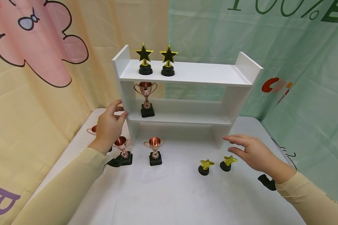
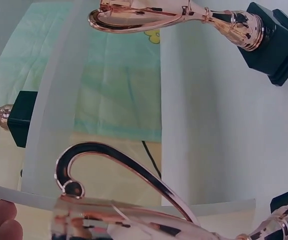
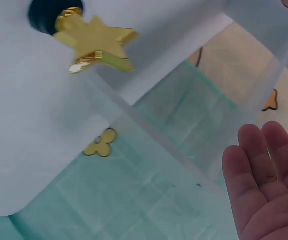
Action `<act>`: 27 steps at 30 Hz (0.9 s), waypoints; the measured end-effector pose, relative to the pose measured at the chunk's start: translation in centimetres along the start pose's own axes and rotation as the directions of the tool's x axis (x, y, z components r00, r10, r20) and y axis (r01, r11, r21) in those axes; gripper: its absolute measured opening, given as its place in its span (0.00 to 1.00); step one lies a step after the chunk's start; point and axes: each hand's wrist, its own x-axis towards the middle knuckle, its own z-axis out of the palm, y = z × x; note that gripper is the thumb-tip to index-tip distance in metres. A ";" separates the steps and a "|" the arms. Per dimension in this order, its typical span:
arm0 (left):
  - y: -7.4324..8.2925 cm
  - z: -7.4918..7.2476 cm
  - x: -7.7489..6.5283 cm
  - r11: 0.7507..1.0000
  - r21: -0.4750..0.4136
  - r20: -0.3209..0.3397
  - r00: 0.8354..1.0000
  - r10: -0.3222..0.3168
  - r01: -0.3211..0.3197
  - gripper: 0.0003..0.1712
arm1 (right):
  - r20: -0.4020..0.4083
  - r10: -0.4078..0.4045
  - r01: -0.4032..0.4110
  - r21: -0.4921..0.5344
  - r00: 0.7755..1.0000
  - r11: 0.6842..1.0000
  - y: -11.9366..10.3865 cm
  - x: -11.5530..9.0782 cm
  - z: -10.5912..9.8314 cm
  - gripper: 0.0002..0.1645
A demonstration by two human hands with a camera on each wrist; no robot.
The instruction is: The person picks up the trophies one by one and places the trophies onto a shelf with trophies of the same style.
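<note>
With the left hand beside the shelf and right hand well apart, both relaxed, the nearest copper cup could be toppled if brushed by the left sleeve.

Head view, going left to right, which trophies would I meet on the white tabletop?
Copper trophy mostly hidden by the left hand, second copper trophy, third copper trophy, first gold star trophy, second gold star trophy.
</note>
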 end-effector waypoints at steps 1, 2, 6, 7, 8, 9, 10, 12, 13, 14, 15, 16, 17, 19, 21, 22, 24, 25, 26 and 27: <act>0.0 0.0 0.0 1.000 0.000 -0.001 1.000 -0.001 0.001 0.31 | 0.028 0.026 -0.026 0.006 0.999 1.000 0.6 -0.4 0.4 0.29; 0.1 0.1 0.0 1.000 -0.002 0.001 1.000 -0.003 0.003 0.31 | 0.058 0.057 -0.058 0.010 0.997 0.998 1.0 -0.8 0.8 0.30; 0.1 0.1 0.2 1.000 -0.009 0.015 1.000 -0.010 0.010 0.31 | 0.132 0.132 -0.138 0.034 0.982 0.990 2.7 -1.9 2.0 0.31; 0.1 0.1 0.2 1.000 -0.009 0.017 1.000 -0.009 0.009 0.31 | 0.141 0.142 -0.149 0.037 0.980 0.988 3.0 -2.1 2.2 0.31; 0.1 0.0 0.3 1.000 -0.009 0.017 1.000 -0.004 0.004 0.32 | 0.147 0.154 -0.162 0.042 0.977 0.986 3.3 -2.2 2.3 0.31; 0.1 0.0 0.4 1.000 -0.006 0.016 1.000 0.002 -0.002 0.31 | 0.153 0.159 -0.168 0.052 0.975 0.984 3.6 -2.3 2.5 0.31; 0.1 0.0 0.4 1.000 -0.002 0.015 1.000 0.006 -0.006 0.31 | 0.156 0.161 -0.172 0.059 0.974 0.983 3.8 -2.4 2.6 0.31; 0.0 0.0 0.5 1.000 0.009 0.013 1.000 0.013 -0.014 0.31 | 0.162 0.164 -0.178 0.072 0.973 0.981 4.2 -2.6 2.9 0.31; 0.0 -0.1 0.5 1.000 0.015 0.016 1.000 0.014 -0.015 0.31 | 0.163 0.166 -0.181 0.077 0.972 0.981 4.3 -2.7 3.0 0.31; 0.1 -0.1 0.5 1.000 0.019 0.020 1.000 0.015 -0.015 0.31 | 0.164 0.165 -0.181 0.084 0.973 0.980 4.5 -2.8 3.1 0.30; 0.1 -0.1 0.5 1.000 0.023 0.024 1.000 0.013 -0.013 0.31 | 0.166 0.164 -0.180 0.088 0.972 0.980 4.6 -2.9 3.3 0.30; 0.1 -0.1 0.5 1.000 0.027 0.029 1.000 0.010 -0.011 0.31 | 0.165 0.165 -0.182 0.089 0.972 0.979 4.7 -2.9 3.4 0.30; 0.1 -0.1 0.5 1.000 0.030 0.034 0.999 0.008 -0.009 0.31 | 0.165 0.162 -0.178 0.091 0.973 0.980 4.8 -3.0 3.4 0.30; 0.2 -0.1 0.5 0.999 0.033 0.042 0.999 0.003 -0.004 0.31 | 0.165 0.163 -0.179 0.091 0.973 0.980 5.0 -3.0 3.5 0.30; 0.2 -0.1 0.5 0.999 0.038 0.047 0.999 0.001 -0.003 0.30 | 0.162 0.165 -0.181 0.090 0.973 0.979 5.0 -3.0 3.6 0.30; 0.2 -0.1 0.6 0.999 0.040 0.049 0.999 0.002 -0.004 0.30 | 0.160 0.162 -0.178 0.088 0.974 0.980 5.0 -3.0 3.6 0.30; 0.1 -0.1 0.6 0.999 0.043 0.052 0.999 0.003 -0.005 0.29 | 0.158 0.157 -0.172 0.087 0.975 0.981 5.1 -3.0 3.6 0.30; 0.1 0.0 0.6 0.999 0.043 0.054 0.999 0.003 -0.006 0.29 | 0.155 0.155 -0.170 0.086 0.976 0.982 5.2 -3.0 3.7 0.30; 0.1 0.0 0.6 0.999 0.044 0.056 0.998 0.004 -0.007 0.28 | 0.156 0.153 -0.168 0.087 0.976 0.982 5.2 -3.0 3.7 0.29; 0.0 0.0 0.6 0.999 0.043 0.058 0.998 0.004 -0.006 0.28 | 0.157 0.150 -0.165 0.087 0.976 0.982 5.3 -3.1 3.7 0.29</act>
